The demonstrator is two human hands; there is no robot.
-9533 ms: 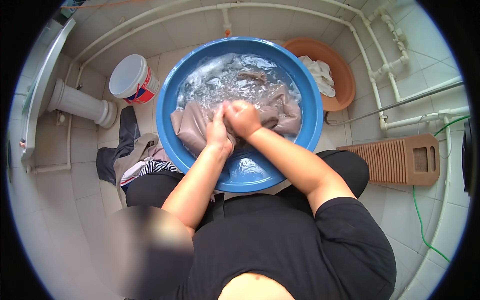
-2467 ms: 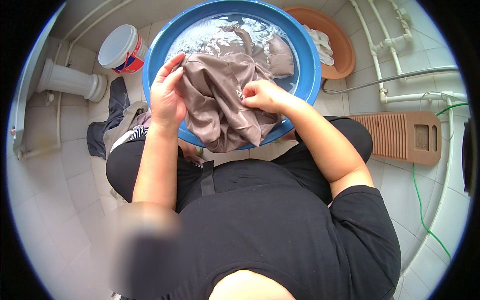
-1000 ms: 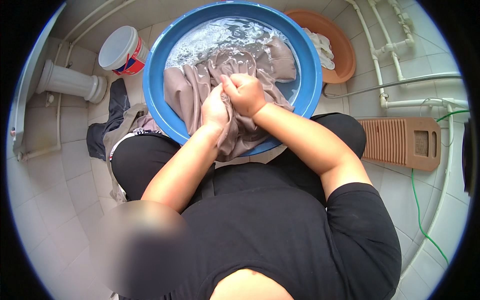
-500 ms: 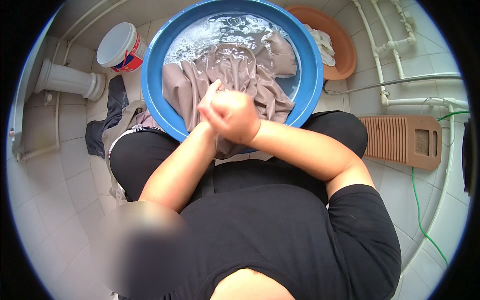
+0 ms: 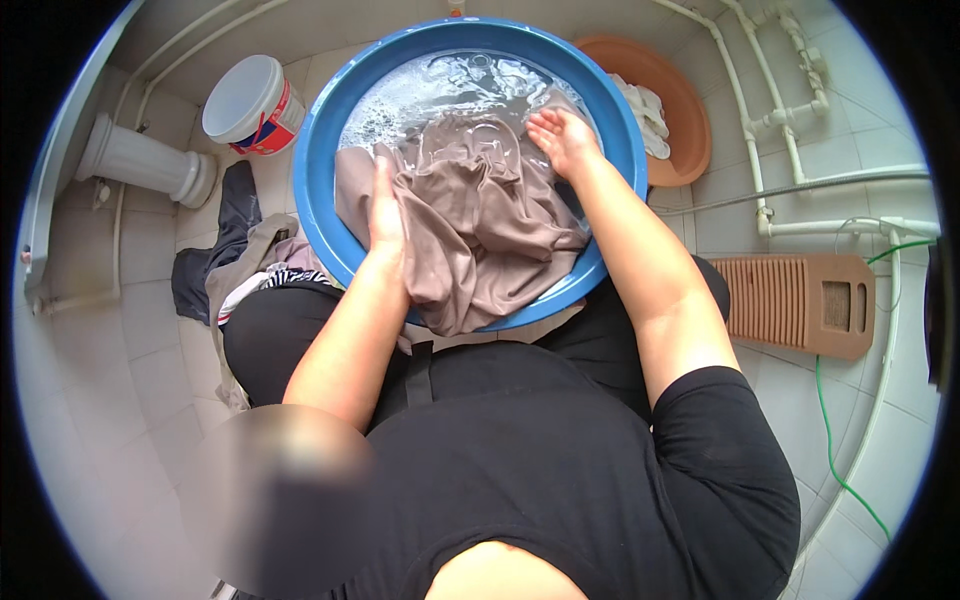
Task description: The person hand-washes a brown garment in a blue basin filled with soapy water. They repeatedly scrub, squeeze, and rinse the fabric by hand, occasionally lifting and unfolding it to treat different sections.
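A large blue basin (image 5: 312,215) of soapy water stands in front of me, between my knees. Wet brown-taupe cloth (image 5: 485,235) lies bunched in it, its near end draped over the basin's front rim. My left hand (image 5: 385,205) is edge-on against the cloth's left side, fingers extended and pointing away from me. Over the right part of the basin my right hand (image 5: 563,142) is raised with its fingers spread, holding nothing. Suds and water (image 5: 430,80) show along the basin's far side.
A white bucket (image 5: 240,100) with a red-and-blue label stands left of the basin, near a white pedestal (image 5: 150,160). Clothes (image 5: 240,240) lie on the floor by my left knee. Behind right is an orange basin (image 5: 690,120) holding white cloth; a brown washboard (image 5: 790,305) lies at right.
My hands were clasped together over the cloth; they have now parted, the right one moving right and away. The cloth has spread nearer over the front rim. The view has shifted slightly.
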